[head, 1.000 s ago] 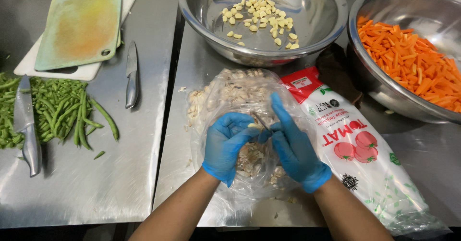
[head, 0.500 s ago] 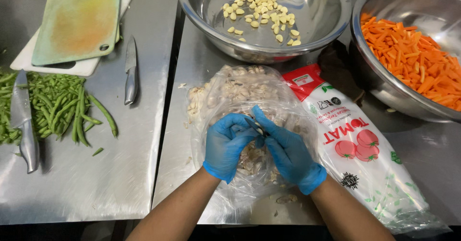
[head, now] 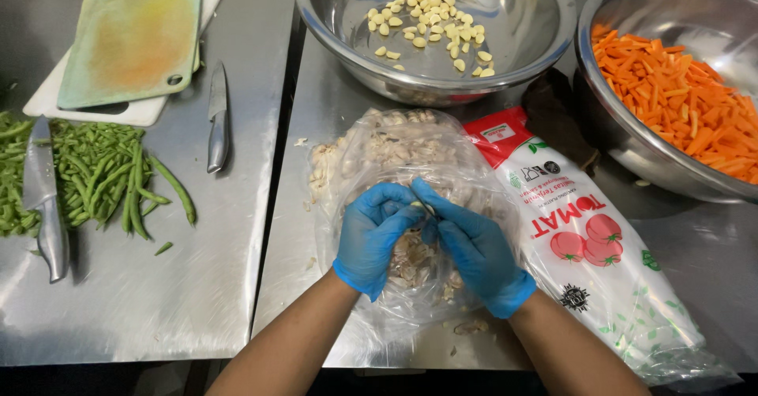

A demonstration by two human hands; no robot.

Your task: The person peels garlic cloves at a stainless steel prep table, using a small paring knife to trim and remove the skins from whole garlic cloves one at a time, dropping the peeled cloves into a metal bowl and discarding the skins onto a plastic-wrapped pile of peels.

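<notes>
Centrally, both gloved hands (head: 426,238) over the clear bag (head: 395,159), bowls beyond.

Both gloves (head: 371,238) are bright blue. The peeled garlic cloves (head: 426,29) are pale yellow in a silver steel bowl (head: 545,41). The carrot sticks (head: 679,88) are orange, the beans (head: 103,175) green. The printed bag (head: 584,230) is clear and white, marked red with tomatoes. The cutting board (head: 134,33) is pale green, stained orange.

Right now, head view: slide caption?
Gloved left hand and right hand peel a garlic clove over a clear bag.
</notes>
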